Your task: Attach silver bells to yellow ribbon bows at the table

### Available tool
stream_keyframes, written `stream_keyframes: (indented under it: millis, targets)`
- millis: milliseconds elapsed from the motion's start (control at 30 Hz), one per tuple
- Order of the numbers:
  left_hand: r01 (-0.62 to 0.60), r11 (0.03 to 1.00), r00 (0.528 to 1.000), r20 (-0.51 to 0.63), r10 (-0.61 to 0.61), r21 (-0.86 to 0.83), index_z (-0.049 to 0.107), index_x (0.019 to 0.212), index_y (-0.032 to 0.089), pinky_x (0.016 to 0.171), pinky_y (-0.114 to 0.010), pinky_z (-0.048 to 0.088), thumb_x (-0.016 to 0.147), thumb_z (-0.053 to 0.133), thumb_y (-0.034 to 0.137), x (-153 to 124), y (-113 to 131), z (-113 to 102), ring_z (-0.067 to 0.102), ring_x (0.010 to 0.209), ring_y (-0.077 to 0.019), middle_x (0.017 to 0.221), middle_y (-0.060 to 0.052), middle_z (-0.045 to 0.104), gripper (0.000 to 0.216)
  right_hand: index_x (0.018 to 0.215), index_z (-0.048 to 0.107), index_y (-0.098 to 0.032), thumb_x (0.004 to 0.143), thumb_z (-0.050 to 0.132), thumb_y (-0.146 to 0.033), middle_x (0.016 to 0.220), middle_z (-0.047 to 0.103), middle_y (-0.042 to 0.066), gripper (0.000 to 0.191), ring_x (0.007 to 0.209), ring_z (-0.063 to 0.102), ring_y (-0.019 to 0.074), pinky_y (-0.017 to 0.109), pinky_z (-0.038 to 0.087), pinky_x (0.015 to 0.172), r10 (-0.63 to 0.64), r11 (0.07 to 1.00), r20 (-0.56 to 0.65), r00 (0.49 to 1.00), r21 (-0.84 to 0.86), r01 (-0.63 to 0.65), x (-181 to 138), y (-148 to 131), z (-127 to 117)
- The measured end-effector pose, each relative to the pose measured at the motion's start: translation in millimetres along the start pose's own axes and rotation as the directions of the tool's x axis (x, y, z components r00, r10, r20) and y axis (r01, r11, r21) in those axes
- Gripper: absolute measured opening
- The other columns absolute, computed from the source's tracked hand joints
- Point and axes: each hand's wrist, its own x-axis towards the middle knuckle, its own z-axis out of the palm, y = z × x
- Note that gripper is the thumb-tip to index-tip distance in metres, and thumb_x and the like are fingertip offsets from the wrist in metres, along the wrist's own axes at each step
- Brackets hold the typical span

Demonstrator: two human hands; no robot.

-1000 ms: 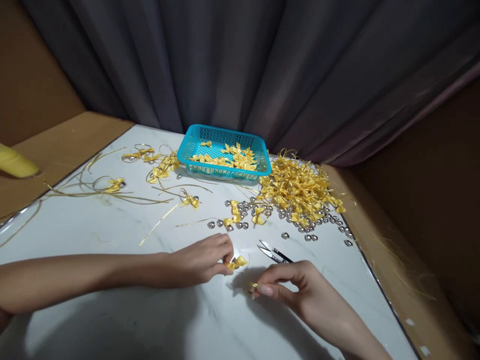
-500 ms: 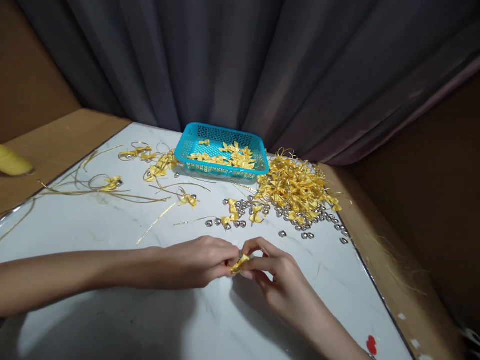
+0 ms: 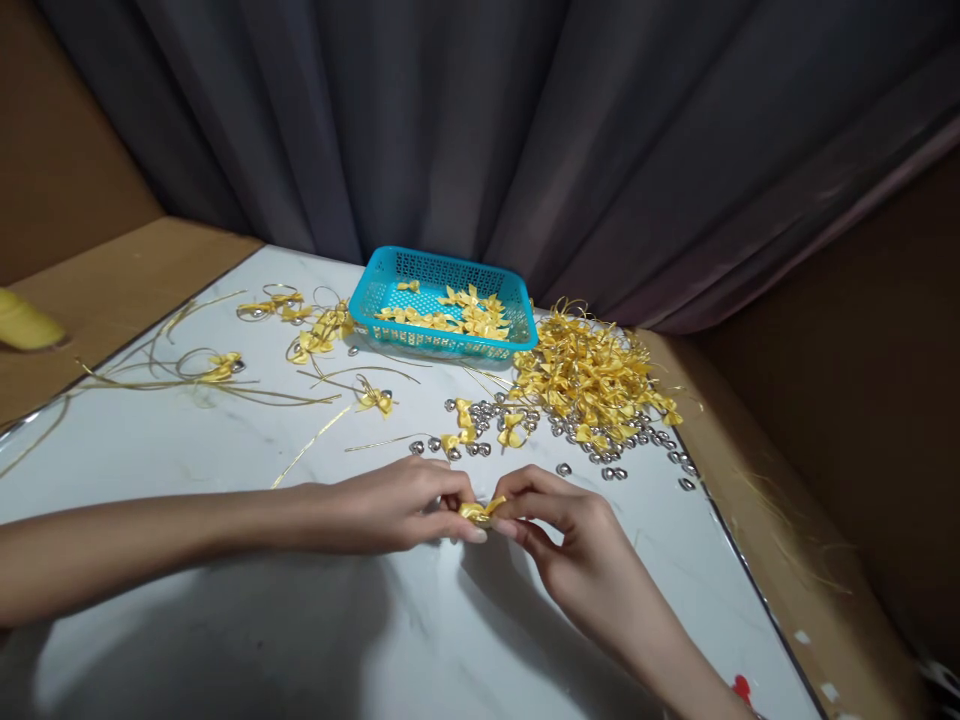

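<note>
A small yellow ribbon bow [image 3: 477, 513] is held between my two hands above the white tabletop. My left hand [image 3: 409, 508] pinches its left end between thumb and fingers. On the other end, the fingertips of my right hand [image 3: 559, 520] are closed. Parts of the bow are hidden behind the fingers. Just beyond the hands lie loose silver heart-shaped pieces [image 3: 474, 449] and a few more bows [image 3: 512, 430].
A blue plastic basket [image 3: 444, 343] with yellow bows stands at the back. Right of it is a heap of bows with gold cord [image 3: 592, 370]. Gold cords [image 3: 225, 388] lie at the left. A red piece [image 3: 742, 688] sits near the right front edge.
The bow has turned flatter between my fingers and more of it shows. My left hand has shifted slightly up, and its thumb now reaches under the bow.
</note>
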Motion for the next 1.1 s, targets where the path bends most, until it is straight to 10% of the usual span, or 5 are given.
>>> stream_keyframes:
  millis: [600, 1100]
  targets:
    - [0.051, 0.998, 0.999, -0.008, -0.050, 0.042, 0.050, 0.078, 0.017, 0.065, -0.027, 0.037, 0.095, 0.029, 0.039, -2.4, 13.6, 6.4, 0.050, 0.071, -0.0151, 0.076, -0.002, 0.054, 0.035, 0.069, 0.060, -0.015, 0.069, 0.038, 0.002, 0.081, 0.061, 0.007, 0.028, 0.070, 0.054, 0.0177, 0.030, 0.043, 0.064, -0.080, 0.985, -0.095, 0.992, -0.162, 0.064, -9.3, 5.4, 18.1]
    - [-0.255, 0.902, 0.938, -0.139, 0.319, 0.348, 0.052, 0.081, 0.013, 0.069, -0.029, 0.041, 0.094, 0.030, 0.021, -1.1, -1.9, 26.3, 0.050, 0.074, -0.0174, 0.076, -0.007, 0.055, 0.027, 0.064, 0.057, -0.015, 0.060, 0.039, 0.005, 0.076, 0.060, 0.008, 0.027, 0.065, 0.054, 0.0176, 0.030, 0.042, 0.062, -0.077, 0.973, -0.078, 0.994, -0.224, 0.057, -8.2, 3.8, 17.5]
